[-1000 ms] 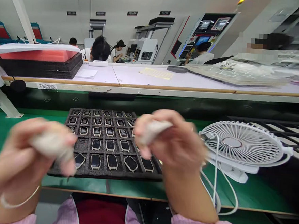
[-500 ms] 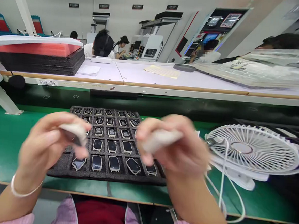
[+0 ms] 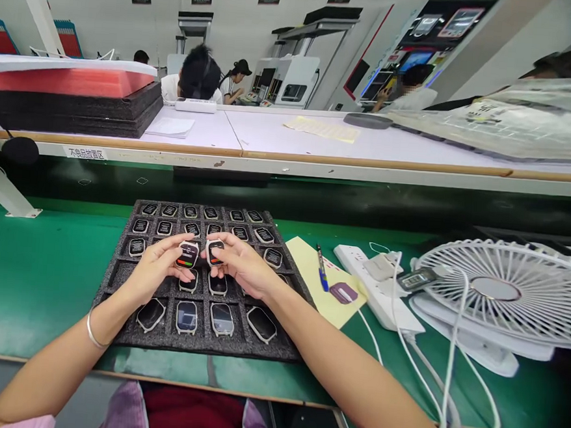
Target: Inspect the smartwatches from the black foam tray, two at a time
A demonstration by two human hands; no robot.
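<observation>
Green worktop (image 3: 42, 269) extends left of the foam tray (image 3: 193, 343); its near edge runs close to the tray's near side. Middle cells partly hidden by the hands. Left hand (image 3: 157, 264) grips one watch (image 3: 187, 254), lit screen text illegible. Right hand (image 3: 247, 269) grips a second watch (image 3: 214, 252) just beside it, thumb covering part of the screen; both over tray. Rightward: yellow paper (image 3: 309, 258), power strip (image 3: 386, 306), fan (image 3: 495, 289) cut off at right.

Bright, even light leaves a pale sheen on the green bench (image 3: 31, 274) and reflections on the watch screens (image 3: 186, 316). The lower right is nearly black. Wide-angle distortion stretches the fan (image 3: 496, 289); the hands (image 3: 155, 263) look sharp.
</observation>
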